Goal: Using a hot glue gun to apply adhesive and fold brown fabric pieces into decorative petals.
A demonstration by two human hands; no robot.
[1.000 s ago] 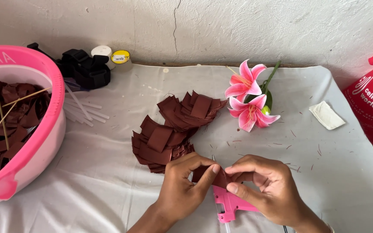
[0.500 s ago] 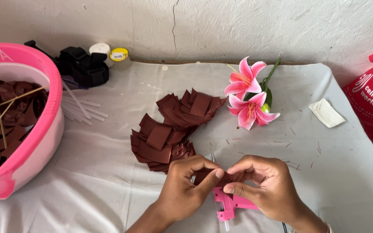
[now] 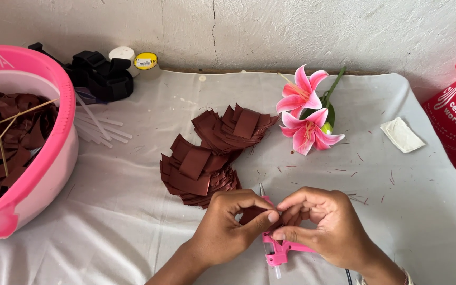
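Both hands, left [image 3: 228,227] and right [image 3: 325,227], pinched together on one small dark maroon fabric square [image 3: 253,215] just above the pink glue gun [image 3: 283,250] on the white-clothed counter [image 3: 133,221]. Risk of burnt fingertips or a crooked fold, given the nozzle so close beneath. Countable: two pink artificial lilies [image 3: 304,113], one pink plastic basin [image 3: 38,158], one heap of maroon squares [image 3: 212,153], too many to number.

left hand [image 3: 227,232] and right hand [image 3: 325,224] pinching brown fabric piece [image 3: 253,214], pink glue gun [image 3: 279,249] beneath
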